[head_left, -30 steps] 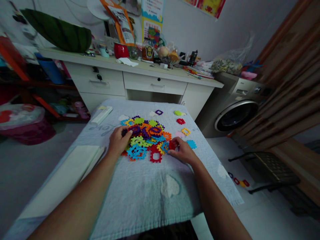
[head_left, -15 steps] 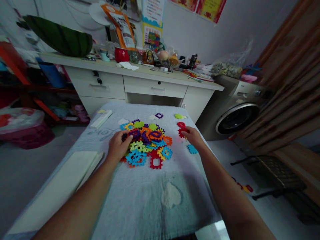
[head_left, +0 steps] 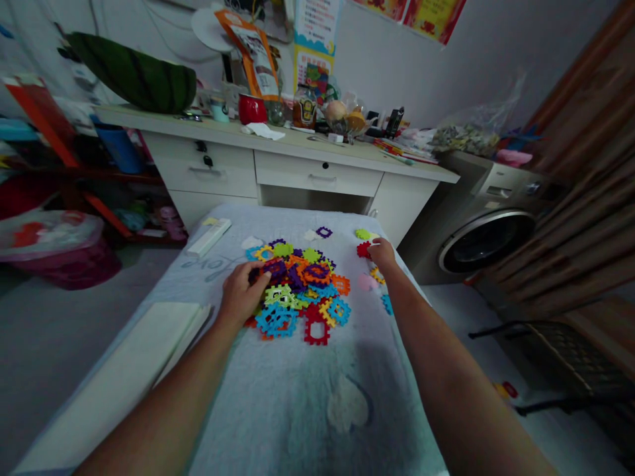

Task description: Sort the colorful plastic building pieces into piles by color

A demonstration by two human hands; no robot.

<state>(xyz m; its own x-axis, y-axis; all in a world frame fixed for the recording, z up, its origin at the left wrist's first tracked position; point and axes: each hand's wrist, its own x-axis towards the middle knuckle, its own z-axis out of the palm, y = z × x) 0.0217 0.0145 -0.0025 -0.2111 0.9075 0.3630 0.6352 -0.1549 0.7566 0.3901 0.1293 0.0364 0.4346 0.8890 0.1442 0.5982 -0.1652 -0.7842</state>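
A pink bin (head_left: pixel 74 268) on the left holds something red inside a clear liner. On the bench (head_left: pixel 278 390), bare cloth stretches between the near edge and the heap of plastic pieces (head_left: pixel 297 284). Near the far right corner, a red piece (head_left: pixel 364 250) lies at the right hand's (head_left: pixel 383 252) fingers; whether they pinch it is unclear, and its long axis is partly hidden. The left hand (head_left: pixel 247 286), thumb spread from its fingers, touches the heap's left side, its grip unclear.
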